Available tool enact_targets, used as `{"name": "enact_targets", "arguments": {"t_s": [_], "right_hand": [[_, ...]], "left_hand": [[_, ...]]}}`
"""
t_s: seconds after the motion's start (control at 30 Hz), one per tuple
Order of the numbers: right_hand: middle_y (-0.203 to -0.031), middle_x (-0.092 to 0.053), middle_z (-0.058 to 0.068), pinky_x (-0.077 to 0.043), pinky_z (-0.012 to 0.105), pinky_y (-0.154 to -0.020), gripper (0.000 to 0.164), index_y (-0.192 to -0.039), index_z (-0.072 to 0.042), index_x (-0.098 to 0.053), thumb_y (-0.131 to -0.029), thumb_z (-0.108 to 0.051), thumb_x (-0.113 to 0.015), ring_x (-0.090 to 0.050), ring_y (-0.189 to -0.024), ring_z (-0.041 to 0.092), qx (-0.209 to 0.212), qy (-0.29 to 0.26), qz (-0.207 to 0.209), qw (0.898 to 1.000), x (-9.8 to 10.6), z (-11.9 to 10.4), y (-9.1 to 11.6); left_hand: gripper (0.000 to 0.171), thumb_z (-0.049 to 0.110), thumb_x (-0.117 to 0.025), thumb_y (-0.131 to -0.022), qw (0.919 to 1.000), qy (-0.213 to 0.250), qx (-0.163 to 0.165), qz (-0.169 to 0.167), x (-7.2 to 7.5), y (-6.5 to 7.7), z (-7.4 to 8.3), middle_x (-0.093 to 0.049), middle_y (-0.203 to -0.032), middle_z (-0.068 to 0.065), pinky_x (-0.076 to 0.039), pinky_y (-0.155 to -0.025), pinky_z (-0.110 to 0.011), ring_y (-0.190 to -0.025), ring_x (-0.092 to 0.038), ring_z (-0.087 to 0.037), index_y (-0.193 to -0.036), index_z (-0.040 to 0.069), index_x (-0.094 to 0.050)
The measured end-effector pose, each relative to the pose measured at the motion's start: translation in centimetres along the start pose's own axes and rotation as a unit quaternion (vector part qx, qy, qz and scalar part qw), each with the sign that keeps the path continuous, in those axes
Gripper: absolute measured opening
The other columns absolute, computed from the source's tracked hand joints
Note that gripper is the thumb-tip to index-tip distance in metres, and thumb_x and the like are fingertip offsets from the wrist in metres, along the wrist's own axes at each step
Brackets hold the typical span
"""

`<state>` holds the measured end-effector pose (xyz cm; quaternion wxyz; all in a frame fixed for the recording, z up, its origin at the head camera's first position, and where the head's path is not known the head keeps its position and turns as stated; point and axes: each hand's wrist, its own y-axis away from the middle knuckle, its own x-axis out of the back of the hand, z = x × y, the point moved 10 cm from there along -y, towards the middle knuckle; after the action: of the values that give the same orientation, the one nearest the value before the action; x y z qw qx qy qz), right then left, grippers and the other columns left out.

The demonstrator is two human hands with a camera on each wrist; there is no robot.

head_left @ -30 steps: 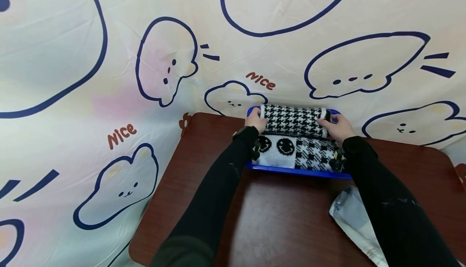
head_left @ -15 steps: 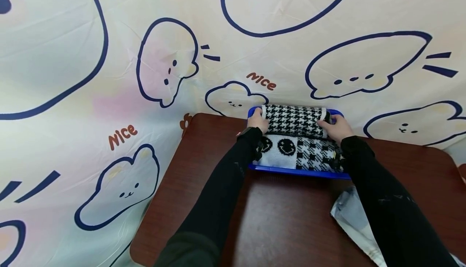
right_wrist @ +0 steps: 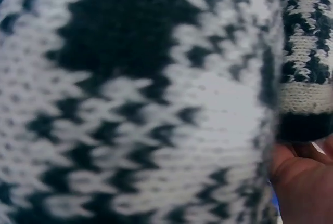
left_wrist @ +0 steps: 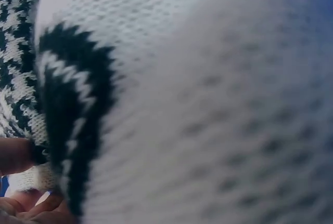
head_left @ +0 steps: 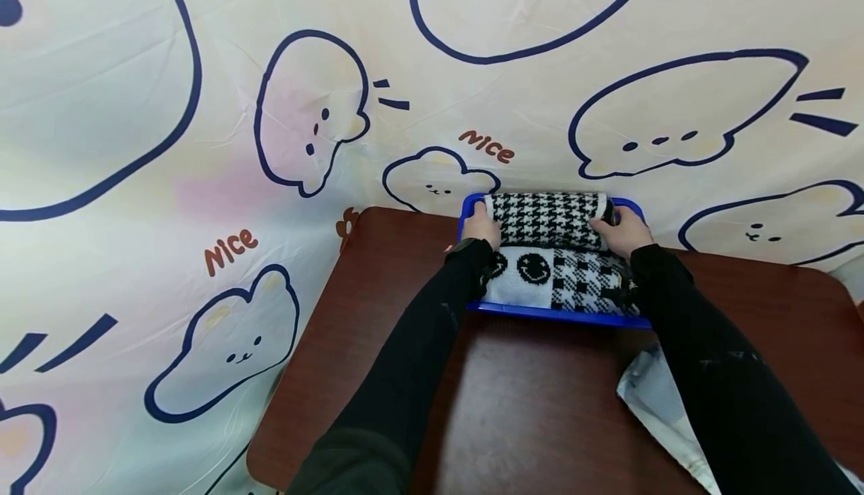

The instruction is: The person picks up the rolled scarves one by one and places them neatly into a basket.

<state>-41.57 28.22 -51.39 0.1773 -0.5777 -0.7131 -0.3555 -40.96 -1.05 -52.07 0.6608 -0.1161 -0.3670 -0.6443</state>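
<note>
A rolled black-and-white houndstooth knit, perhaps a scarf point(head_left: 548, 219), lies along the back of a blue tray point(head_left: 567, 318). My left hand point(head_left: 482, 226) grips its left end, and my right hand point(head_left: 625, 232) holds the right end with the thumb on top. In front of it lies a second knit roll point(head_left: 518, 292), white with black smiley faces on the left and a checked pattern on the right. This front knit point(left_wrist: 182, 109) fills most of the left wrist view, where fingers point(left_wrist: 14, 156) show at the lower left. In the right wrist view, the rear roll's dark edge point(right_wrist: 306, 126) meets my hand.
A brown wooden table point(head_left: 526, 405) carries the tray near its back edge. To the right, partly under my right forearm, lies a crumpled white-grey plastic bag point(head_left: 658, 397). A printed cloth point(head_left: 432, 90) with cartoon outlines hangs right behind the table.
Both hands keep their hold on the rear roll. My left wrist has shifted slightly right, covering more of the left smiley face. More of the tray's back right corner shows beyond my right hand.
</note>
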Motion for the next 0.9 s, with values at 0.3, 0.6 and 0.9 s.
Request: {"name": "enact_targets", "arguments": {"t_s": [0.3,0.6,0.9], "right_hand": [[-0.166,-0.010,0.045,-0.024,0.070,-0.123,0.095,-0.164,0.014,0.002,-0.113,-0.054,-0.040,-0.019,-0.151,0.062,0.016,0.023,-0.021,0.999,1.2,-1.1,0.8],[-0.162,-0.024,0.045,-0.033,0.068,-0.119,0.095,-0.166,0.012,-0.003,-0.112,-0.053,-0.046,-0.032,-0.146,0.060,0.037,0.017,-0.012,0.999,2.8,-2.2,1.8],[-0.167,-0.020,0.040,-0.043,0.064,-0.116,0.099,-0.171,-0.001,0.002,-0.109,-0.057,-0.051,-0.049,-0.135,0.059,0.045,-0.052,-0.034,0.997,3.8,-4.2,5.0]], "left_hand": [[0.058,0.026,-0.059,-0.113,0.9993,-0.019,-0.030,0.007,1.7,1.3,1.2,-0.062,-0.148,-0.012,-0.056,-0.094,-0.036,-0.126,-0.067,-0.027,-0.166,0.019,-0.036],[0.060,0.027,-0.060,-0.113,0.9959,-0.017,-0.089,0.003,3.3,2.9,2.3,-0.055,-0.156,-0.014,-0.050,-0.108,-0.041,-0.145,-0.050,-0.034,-0.166,0.016,-0.035],[0.060,0.027,-0.058,-0.113,0.9894,-0.010,-0.145,-0.003,5.0,5.7,4.3,-0.049,-0.161,-0.014,-0.042,-0.120,-0.039,-0.149,-0.046,-0.030,-0.166,0.013,-0.035]]}}
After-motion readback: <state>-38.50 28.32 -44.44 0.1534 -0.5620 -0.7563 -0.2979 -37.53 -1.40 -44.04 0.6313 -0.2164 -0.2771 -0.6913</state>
